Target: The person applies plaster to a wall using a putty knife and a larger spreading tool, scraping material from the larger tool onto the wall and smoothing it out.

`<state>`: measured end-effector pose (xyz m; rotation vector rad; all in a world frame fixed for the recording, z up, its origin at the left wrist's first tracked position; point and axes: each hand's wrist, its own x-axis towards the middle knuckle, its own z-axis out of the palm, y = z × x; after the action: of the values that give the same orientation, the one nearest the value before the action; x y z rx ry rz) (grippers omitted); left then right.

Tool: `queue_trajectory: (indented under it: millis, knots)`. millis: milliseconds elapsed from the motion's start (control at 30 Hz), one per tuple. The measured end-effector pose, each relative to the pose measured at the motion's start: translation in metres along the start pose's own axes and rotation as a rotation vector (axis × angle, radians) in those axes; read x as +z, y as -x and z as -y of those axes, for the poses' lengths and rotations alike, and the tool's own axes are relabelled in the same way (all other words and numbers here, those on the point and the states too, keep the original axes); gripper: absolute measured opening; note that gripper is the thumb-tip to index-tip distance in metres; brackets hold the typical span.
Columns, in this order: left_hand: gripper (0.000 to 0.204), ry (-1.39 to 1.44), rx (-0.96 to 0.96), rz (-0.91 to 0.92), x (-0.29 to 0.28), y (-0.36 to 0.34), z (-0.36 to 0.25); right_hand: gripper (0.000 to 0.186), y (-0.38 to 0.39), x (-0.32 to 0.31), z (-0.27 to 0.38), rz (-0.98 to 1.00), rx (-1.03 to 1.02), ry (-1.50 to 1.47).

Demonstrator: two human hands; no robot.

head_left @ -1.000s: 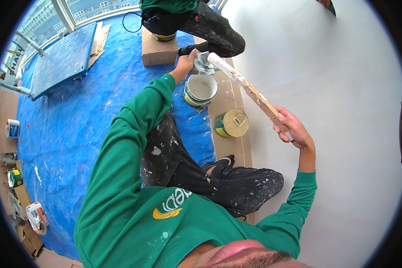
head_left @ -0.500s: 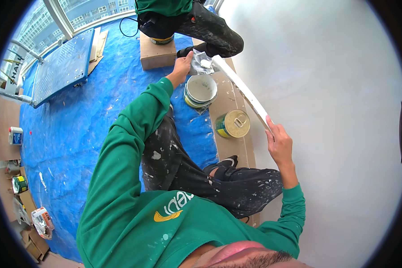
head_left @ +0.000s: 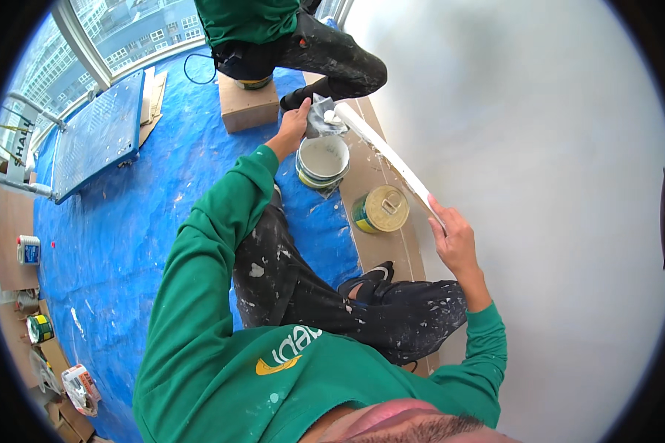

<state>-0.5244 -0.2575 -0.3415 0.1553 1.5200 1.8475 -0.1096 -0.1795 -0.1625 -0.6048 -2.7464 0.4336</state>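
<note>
My left hand (head_left: 294, 122) grips a grey, paste-smeared flat piece (head_left: 321, 122) with a white lump on it, above an open bucket (head_left: 324, 155) of pale material. My right hand (head_left: 452, 235) holds the near end of a long slat (head_left: 384, 159), its visible face mostly white, reaching diagonally to the grey piece at its far end; whether they touch I cannot tell. Below the slat sits a closed tin (head_left: 386, 209) with a gold lid, on a cardboard strip (head_left: 369, 251).
A co-worker's legs (head_left: 347, 66) are beside a wooden box (head_left: 247, 109) at top. A blue platform (head_left: 96, 136) stands left on blue sheeting (head_left: 125, 258); containers (head_left: 39, 328) line the far left. A pale smooth surface (head_left: 561, 221) fills the right, windows the top left.
My right hand has turned the slat, so a whiter face now shows instead of bare wood, and has moved slightly left. The whole scene has shifted a little lower in view.
</note>
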Motion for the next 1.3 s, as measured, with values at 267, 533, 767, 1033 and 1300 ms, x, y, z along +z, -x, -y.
queue_trajectory:
  millis: [267,533,767,1033,1300]
  knots:
    - [0.062,-0.011,0.123,-0.178,-0.051,-0.042,0.026,0.042,-0.004,-0.021,-0.009,0.077,0.006,-0.21]
    - [0.056,0.037,0.081,-0.138,-0.036,-0.019,0.007,0.04,-0.042,0.073,-0.056,0.447,0.185,-0.105]
    - [0.049,0.121,-0.038,0.075,-0.009,0.005,-0.021,0.056,-0.129,0.16,-0.069,0.259,0.286,-0.397]
    - [0.05,0.283,-0.146,0.57,0.077,0.074,-0.047,0.048,-0.155,0.115,-0.024,-0.031,0.52,-1.599]
    - [0.051,0.355,-0.108,0.524,0.125,0.14,-0.083,0.033,-0.102,0.044,-0.033,-0.512,0.479,-1.7]
